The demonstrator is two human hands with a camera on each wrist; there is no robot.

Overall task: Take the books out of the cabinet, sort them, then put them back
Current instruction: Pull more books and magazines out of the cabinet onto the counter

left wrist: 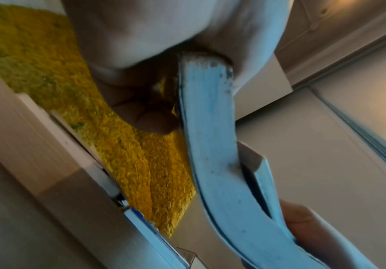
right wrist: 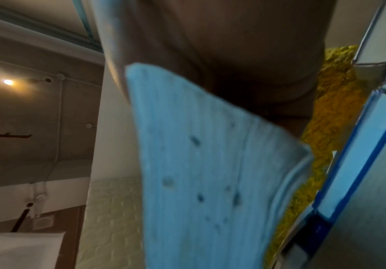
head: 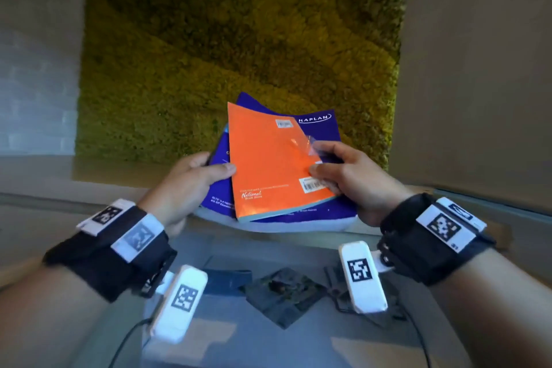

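Both hands hold a small fanned stack of books in front of a mossy yellow-green wall panel (head: 239, 39). Left hand (head: 191, 185) grips the stack's left edge, thumb lying across the top covers, fingers underneath. Right hand (head: 352, 179) grips the right side, thumb pressed on the orange book (head: 268, 158) near its barcode label, other fingers curled behind. Orange book lies uppermost, back cover up, tilted slightly anticlockwise; "National" printed near its lower left corner. Beneath it sit purple books (head: 328, 131), skewed relative to one another, one marked "KAPLAN" at its upper right; exact count cannot be told. Stack is held in the air above a pale ledge (head: 89, 173), not resting on it. Left wrist view shows blue-tinted page edges (left wrist: 212, 145) curving away from the gripping fingers (left wrist: 145, 116); right wrist view shows the same page block (right wrist: 198, 163) close up, speckled with dark spots. Below the wrists, dark objects lie on a grey surface (head: 298, 346), too blurred to identify.
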